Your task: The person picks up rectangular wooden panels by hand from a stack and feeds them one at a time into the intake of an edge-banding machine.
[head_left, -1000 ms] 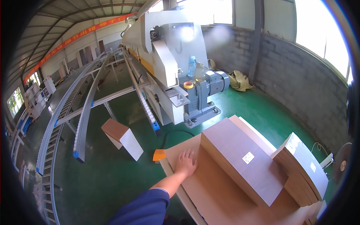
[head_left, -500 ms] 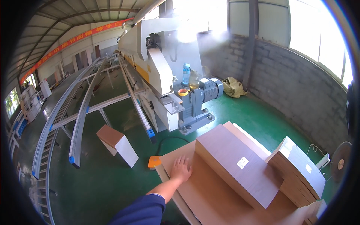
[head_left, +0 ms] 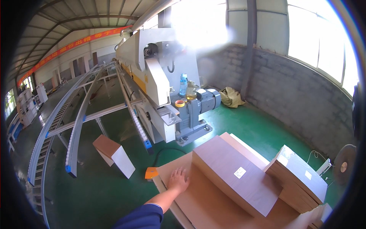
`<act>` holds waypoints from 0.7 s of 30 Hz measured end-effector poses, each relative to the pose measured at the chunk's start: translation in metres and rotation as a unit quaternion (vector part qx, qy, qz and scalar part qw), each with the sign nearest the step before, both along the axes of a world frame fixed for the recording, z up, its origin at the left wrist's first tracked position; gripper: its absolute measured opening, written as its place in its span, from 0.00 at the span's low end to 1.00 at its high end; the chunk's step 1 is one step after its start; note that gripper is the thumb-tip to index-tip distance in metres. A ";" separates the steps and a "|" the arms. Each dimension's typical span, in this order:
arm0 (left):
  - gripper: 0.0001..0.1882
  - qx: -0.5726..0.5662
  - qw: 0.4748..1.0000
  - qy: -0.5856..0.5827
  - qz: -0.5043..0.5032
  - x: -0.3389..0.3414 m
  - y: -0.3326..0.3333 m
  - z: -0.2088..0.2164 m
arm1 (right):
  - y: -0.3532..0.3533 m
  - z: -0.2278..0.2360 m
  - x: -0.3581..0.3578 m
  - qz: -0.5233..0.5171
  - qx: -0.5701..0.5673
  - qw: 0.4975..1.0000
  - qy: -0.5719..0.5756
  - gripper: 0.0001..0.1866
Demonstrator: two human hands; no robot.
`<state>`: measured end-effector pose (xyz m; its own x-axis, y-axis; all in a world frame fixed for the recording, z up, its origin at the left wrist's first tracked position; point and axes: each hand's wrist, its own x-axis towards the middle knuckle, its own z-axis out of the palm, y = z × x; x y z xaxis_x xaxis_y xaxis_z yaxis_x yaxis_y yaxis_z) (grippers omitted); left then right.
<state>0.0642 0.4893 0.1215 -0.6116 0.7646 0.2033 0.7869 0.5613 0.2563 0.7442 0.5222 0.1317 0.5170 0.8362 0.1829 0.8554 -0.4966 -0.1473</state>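
My left hand (head_left: 178,181) lies palm down on a sheet of brown cardboard (head_left: 207,198), its fingers stretched out and holding nothing. The forearm in a dark blue sleeve (head_left: 139,217) comes in from the lower edge. Just right of the hand, a tall stack of greyish-brown wood panels (head_left: 232,168) rests on the cardboard, with a white label (head_left: 239,172) on its top panel. Beyond it to the right stands a second stack of panels (head_left: 301,168), also labelled. My right hand is out of the picture.
A grey and white machine with a motor (head_left: 209,100) stands ahead; a blue bottle (head_left: 183,84) and a tape roll (head_left: 179,103) rest on it. Long roller rails (head_left: 82,126) run along the left. On the green floor are a folded brown-white board (head_left: 114,154) and an orange object (head_left: 151,173).
The whole view has shifted slightly, so everything sits a little lower and further left. My left hand stays flat on the cardboard, and the stacks look the same.
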 end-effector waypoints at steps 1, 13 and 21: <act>0.32 0.003 1.000 0.002 -0.003 -0.002 -0.001 -0.002 | -0.001 -0.002 0.001 0.023 0.001 1.000 0.000 0.31; 0.30 0.013 1.000 0.020 0.003 -0.004 0.001 -0.011 | 0.011 -0.076 0.052 0.067 0.142 0.986 -0.058 0.31; 0.30 0.014 1.000 0.015 -0.006 -0.001 0.002 -0.005 | 0.019 -0.125 0.072 0.008 0.160 0.982 -0.104 0.25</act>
<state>0.0627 0.4915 0.1162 -0.5958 0.7655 0.2429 0.8011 0.5447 0.2481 0.8158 0.5410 0.0072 0.4271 0.7264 0.5384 0.8911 -0.4392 -0.1143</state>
